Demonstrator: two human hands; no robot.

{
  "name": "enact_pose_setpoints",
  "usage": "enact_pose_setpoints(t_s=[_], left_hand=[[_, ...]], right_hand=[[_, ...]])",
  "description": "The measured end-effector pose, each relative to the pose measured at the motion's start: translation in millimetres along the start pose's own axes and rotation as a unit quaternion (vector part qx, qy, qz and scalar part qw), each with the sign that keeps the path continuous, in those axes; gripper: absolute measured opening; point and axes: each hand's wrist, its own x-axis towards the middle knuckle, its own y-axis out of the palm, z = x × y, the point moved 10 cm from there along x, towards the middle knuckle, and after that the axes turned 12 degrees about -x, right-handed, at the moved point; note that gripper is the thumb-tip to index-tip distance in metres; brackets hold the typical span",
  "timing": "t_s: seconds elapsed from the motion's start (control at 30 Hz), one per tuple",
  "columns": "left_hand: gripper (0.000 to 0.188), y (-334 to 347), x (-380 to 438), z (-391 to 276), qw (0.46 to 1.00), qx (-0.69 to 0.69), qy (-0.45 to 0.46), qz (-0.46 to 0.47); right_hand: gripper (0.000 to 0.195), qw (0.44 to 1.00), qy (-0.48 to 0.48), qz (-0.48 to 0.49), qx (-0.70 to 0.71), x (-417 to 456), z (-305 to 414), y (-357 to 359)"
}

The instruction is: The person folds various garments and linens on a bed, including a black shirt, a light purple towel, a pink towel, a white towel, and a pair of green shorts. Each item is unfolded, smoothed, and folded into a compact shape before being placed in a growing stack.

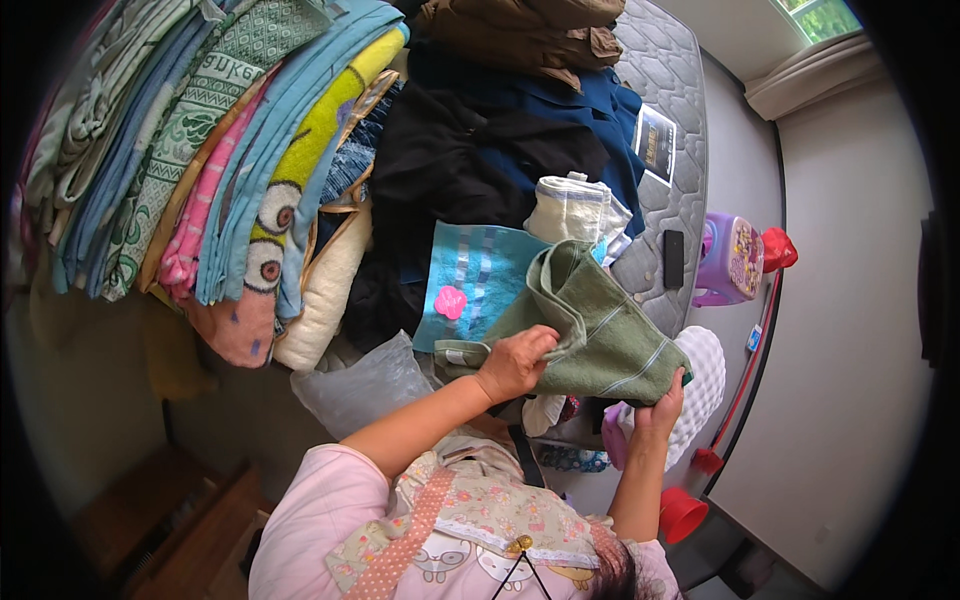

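A green terry towel (611,337) with thin pale stripes is stretched, partly folded over, between my two hands. My left hand (517,361) pinches a turned-back edge near the towel's middle. At the towel's right corner, my right hand (664,401) grips the edge. Partly beneath the green towel lies a turquoise towel (465,259) with a pink flower-shaped patch (451,302). A folded white cloth (568,208) with a grey-blue border sits just beyond. Black clothing (450,150) is spread behind the turquoise towel.
Folded blankets and towels (202,150) are piled high at the left. Blue clothing (622,112), a brown garment (517,37), a printed sheet (655,145) and a black phone (673,259) lie on the grey mattress (679,82). A purple plastic stool (731,259) stands at right; a clear plastic bag (367,386) is nearby.
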Motion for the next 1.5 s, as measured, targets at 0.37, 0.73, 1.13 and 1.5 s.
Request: enact_pose_setpoints(t_s=[0.37, 0.73, 1.13, 1.5], left_hand=[[0.035, -18.2, 6.3, -4.8, 0.998, 0.052, 0.025, -0.014], [0.034, -160.5, 6.5, 94.6, 0.927, 0.215, -0.1, -0.292], [0.035, -149.5, -11.9, 197.4, 0.81, -0.381, -0.393, -0.209], [0.045, -197.7, -44.9, -7.7, 0.858, -0.428, -0.167, -0.228]], right_hand=[[0.038, 1.0, -0.01, 0.011, -0.005, 8.6, 0.1, -8.4], [0.031, 0.995, -0.052, 0.031, -0.079, -3.1, 18.9, -13.9], [0.029, 0.991, -0.114, -0.017, -0.075, -32.1, 44.9, -33.3], [0.021, 0.993, -0.077, 0.056, -0.071, -83.5, 73.4, -54.6]])
